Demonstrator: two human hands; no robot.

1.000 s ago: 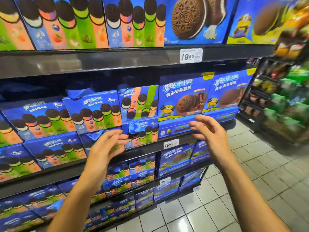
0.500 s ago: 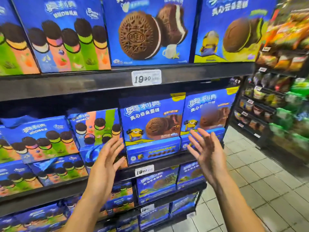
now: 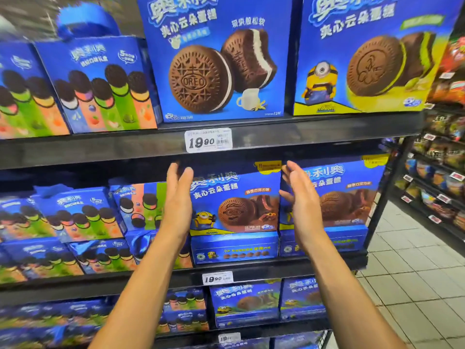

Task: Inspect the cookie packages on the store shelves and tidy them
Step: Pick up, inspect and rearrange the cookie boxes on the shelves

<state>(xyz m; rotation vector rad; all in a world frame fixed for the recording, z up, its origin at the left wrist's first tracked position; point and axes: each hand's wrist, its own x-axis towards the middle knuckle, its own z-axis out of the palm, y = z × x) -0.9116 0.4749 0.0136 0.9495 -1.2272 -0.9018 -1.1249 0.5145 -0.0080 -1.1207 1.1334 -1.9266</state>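
Blue cookie boxes fill the black store shelves. On the middle shelf (image 3: 251, 269) an upright blue chocolate-cake box with a yellow cartoon figure (image 3: 236, 202) stands on a flat box (image 3: 234, 249). My left hand (image 3: 177, 200) is raised in front of this box's left edge and my right hand (image 3: 300, 200) in front of its right edge, palms facing each other, fingers straight. Neither hand holds anything; whether they touch the box is unclear. A like box (image 3: 344, 195) stands to the right, multi-flavour boxes (image 3: 75, 212) to the left.
The top shelf carries a large sandwich-cookie box (image 3: 216, 59), a yellow-cornered cartoon box (image 3: 367, 54) and multi-flavour boxes (image 3: 98, 84). Price tags (image 3: 208, 141) hang on the shelf edges. Another snack rack (image 3: 437, 177) stands at the right across a tiled aisle floor (image 3: 415, 285).
The view has moved closer and up. Both hands rose from the lower boxes and shifted right, now framing the upright chocolate-cake box with fingers straightened.
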